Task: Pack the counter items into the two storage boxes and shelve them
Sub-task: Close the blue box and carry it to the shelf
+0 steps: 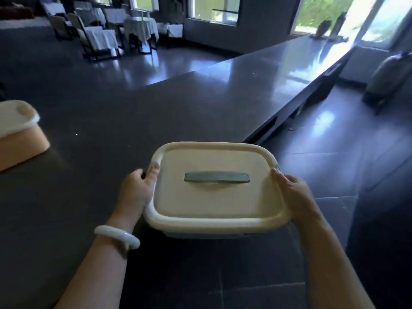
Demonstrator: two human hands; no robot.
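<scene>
A storage box with a cream lid (214, 201) and a grey handle (216, 177) across its top is held in front of me, off the near edge of the dark counter (124, 112). My left hand (136, 188) grips its left rim, thumb on a grey clip. At the opposite rim my right hand (294, 192) clasps the side. A white bangle (117, 237) circles my left wrist. A second lidded box (17, 132), cream on top with a tan body, stands on the counter at the far left, partly cut off by the frame.
The long dark counter runs away to the upper right toward bright windows (327, 12). Chairs and cloth-covered tables (100, 34) stand at the back left. A dark tiled floor (334, 152) lies to the right, with a rounded grey object (388, 79) beside the wall.
</scene>
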